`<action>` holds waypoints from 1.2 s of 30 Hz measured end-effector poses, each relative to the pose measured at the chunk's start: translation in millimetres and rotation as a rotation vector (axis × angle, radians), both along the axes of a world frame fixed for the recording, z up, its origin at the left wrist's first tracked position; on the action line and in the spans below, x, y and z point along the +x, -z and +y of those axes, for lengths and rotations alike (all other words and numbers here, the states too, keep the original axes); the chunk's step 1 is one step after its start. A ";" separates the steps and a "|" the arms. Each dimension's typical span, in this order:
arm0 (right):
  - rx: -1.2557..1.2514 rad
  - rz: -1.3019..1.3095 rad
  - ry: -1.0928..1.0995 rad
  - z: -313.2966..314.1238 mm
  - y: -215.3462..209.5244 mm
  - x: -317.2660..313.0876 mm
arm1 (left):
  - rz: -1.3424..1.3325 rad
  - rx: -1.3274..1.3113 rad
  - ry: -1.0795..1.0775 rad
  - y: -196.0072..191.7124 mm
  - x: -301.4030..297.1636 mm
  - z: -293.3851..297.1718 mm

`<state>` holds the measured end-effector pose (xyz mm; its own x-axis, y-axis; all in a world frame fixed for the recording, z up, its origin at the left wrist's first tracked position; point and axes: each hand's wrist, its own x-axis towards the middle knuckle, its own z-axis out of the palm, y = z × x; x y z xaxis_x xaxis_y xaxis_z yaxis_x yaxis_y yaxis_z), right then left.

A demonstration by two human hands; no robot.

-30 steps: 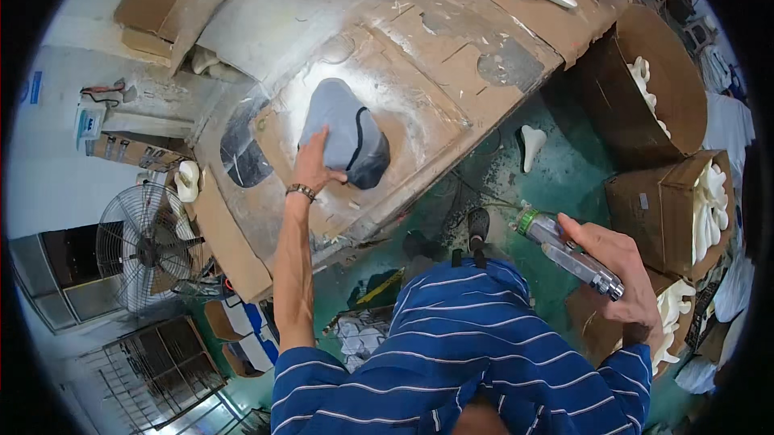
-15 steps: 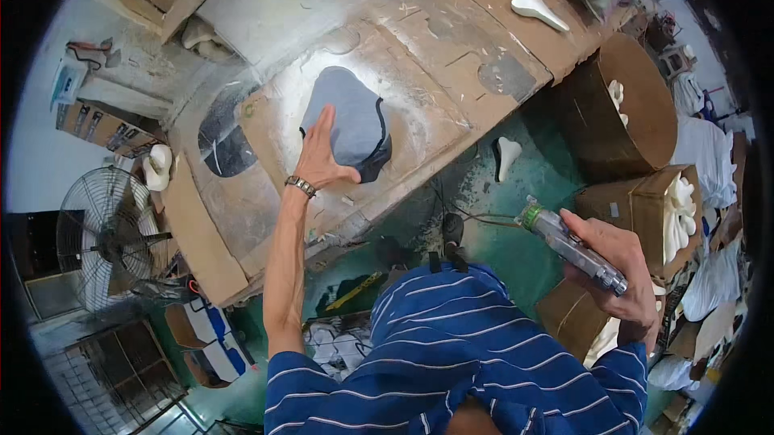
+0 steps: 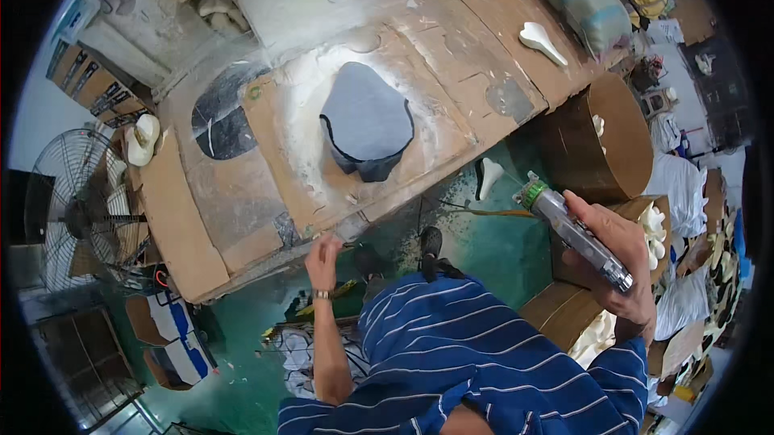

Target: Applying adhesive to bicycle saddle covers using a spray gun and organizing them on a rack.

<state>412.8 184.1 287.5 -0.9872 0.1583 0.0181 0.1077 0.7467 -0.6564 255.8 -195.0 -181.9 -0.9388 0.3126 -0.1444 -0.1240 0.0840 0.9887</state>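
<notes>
I see a green floor (image 3: 488, 248) beside my long, dusty table (image 3: 230, 213). A big round fan (image 3: 76, 217) is on the left, near a pale wall (image 3: 34, 116).

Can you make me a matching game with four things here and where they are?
Things:
1. smooth grey rounded piece with black edging
2. silver-grey tube-shaped tool with a green end
3. round wire-cage fan
4. curved brown cardboard container

Places:
A. right of the cardboard-covered table
B. in the right hand
C. on the table, with white dust around it
D. near the picture's left edge

Pairs: 1-C, 2-B, 3-D, 4-A
</notes>
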 end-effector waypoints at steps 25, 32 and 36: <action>0.318 -0.022 0.005 -205.7 -41.0 -26.3 | -1.026 -0.284 -0.155 217.8 114.1 -201.8; 0.378 0.034 -0.111 -227.9 -43.2 3.4 | -0.914 -0.114 -0.098 208.0 77.2 -168.2; 0.362 -0.026 -0.160 -227.2 -43.0 28.2 | -0.626 -0.044 -0.104 162.2 45.5 -122.9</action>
<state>441.0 -43.1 330.5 -0.9998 -0.0094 0.0188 -0.0153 0.9381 -0.3461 301.3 -317.9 -344.1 -0.6978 0.2052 -0.6863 -0.6871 0.0792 0.7222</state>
